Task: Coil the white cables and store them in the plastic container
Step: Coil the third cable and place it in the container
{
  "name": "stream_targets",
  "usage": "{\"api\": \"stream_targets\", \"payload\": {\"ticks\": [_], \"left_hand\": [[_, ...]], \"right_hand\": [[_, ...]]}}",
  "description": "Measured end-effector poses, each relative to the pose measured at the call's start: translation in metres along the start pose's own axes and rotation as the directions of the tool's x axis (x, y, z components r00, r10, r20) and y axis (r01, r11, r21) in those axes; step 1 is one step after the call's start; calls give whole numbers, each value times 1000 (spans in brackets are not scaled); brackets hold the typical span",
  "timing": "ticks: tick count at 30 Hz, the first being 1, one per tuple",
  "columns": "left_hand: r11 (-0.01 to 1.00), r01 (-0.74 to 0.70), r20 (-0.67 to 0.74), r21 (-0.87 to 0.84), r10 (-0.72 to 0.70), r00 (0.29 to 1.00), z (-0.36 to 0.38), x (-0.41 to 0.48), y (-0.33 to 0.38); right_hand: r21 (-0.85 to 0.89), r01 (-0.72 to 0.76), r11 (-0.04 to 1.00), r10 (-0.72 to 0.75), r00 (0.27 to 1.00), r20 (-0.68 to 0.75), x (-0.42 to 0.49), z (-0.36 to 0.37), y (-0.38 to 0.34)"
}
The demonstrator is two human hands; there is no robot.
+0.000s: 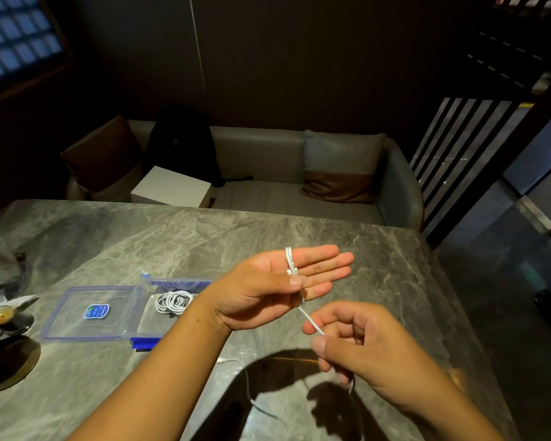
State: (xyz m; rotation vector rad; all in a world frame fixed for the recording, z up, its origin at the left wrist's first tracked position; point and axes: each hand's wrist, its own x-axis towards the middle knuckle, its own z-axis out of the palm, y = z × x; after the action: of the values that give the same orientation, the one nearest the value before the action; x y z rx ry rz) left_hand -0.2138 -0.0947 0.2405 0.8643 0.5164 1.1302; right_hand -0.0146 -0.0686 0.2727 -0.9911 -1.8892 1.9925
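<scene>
Left hand: held above the tabletop, palm up, fingers stretched flat and pointing right. A few turns of white cable wrap around the fingers near their base. Thumb presses down across the wraps, pinning them against the fingers. So the left hand is grasping the cable.

Right hand: lower and nearer the person, just right of the left wrist. Thumb and forefinger pinch the same cable; the other fingers curl loosely. A short straight run of cable stretches taut between the two hands, slanting from the left thumb down to the right pinch. Below the right hand the cable hangs free and trails thinly across the tabletop toward the left; its white plug end lies just under the left forearm.

Plastic container: on the tabletop, left of the left forearm, which covers its right part. Open, clear, blue clips. Inside lies a coiled bundle of white cable, well apart from both hands.

Lid: flat on the tabletop, touching the container's left side, blue label on top.

Far left edge: a dark cup with a pale-topped drink.

Beyond the tabletop: a grey sofa carrying a white box and a black backpack.
</scene>
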Motion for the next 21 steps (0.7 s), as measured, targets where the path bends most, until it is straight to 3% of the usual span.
{"api": "stream_targets", "payload": {"ticks": [5, 12, 16, 21], "left_hand": [[998, 18, -46, 53, -15, 999, -2, 1, 0], [999, 51, -37, 0, -51, 998, -3, 1, -4], [996, 74, -22, -44, -75, 997, -1, 0, -6], [988, 125, 5, 85, -126, 992, 10, 4, -10]], "right_hand": [[-10, 27, 1000, -28, 999, -22, -6, -9, -12], [-94, 173, 980, -178, 983, -53, -10, -28, -36], [-184, 200, 962, -215, 975, -64, -6, -38, -40], [-368, 266, 891, -324, 941, -102, 3, -47, -43]]}}
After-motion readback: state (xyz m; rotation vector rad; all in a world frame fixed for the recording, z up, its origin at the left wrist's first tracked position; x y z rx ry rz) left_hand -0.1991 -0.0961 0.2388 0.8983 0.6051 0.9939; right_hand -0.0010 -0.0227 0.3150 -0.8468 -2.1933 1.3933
